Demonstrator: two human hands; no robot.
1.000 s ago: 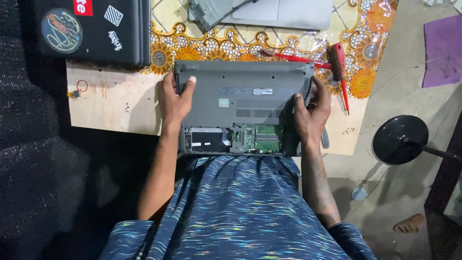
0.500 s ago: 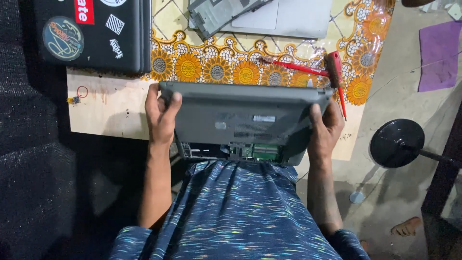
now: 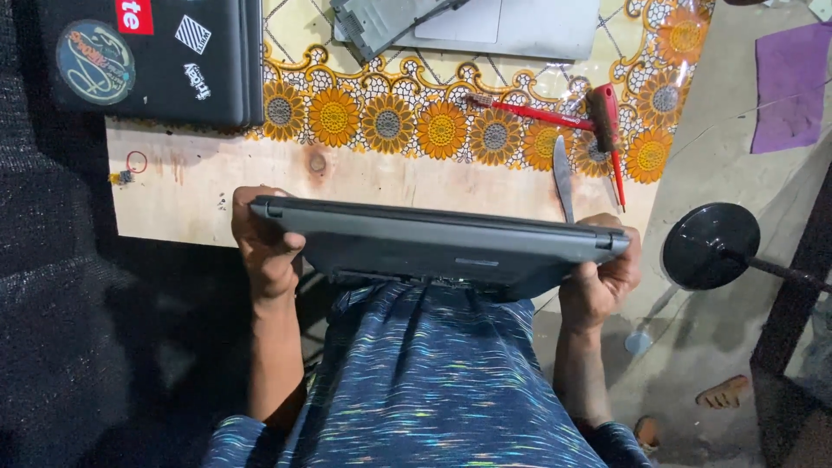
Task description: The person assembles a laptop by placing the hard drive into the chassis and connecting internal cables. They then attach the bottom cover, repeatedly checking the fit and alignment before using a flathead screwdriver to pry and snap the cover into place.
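Observation:
A dark grey laptop (image 3: 433, 247) is lifted off the wooden board (image 3: 199, 186) and tipped up, so its far edge faces the camera and its open underside is mostly hidden. My left hand (image 3: 264, 247) grips its left end. My right hand (image 3: 602, 282) grips its right end. The laptop hangs over my lap, just in front of the board's near edge.
A stack of black laptops with stickers (image 3: 147, 56) lies at the back left. A silver laptop part (image 3: 468, 26) lies at the back. A red screwdriver (image 3: 611, 130), a red brush (image 3: 529, 111) and a metal pry tool (image 3: 563, 173) rest on the sunflower cloth (image 3: 390, 117). A black round stand base (image 3: 711, 247) sits on the floor at right.
The laptop lay flat on the board with its underside showing; both hands have lifted it and tilted it up towards me, so now only its edge shows.

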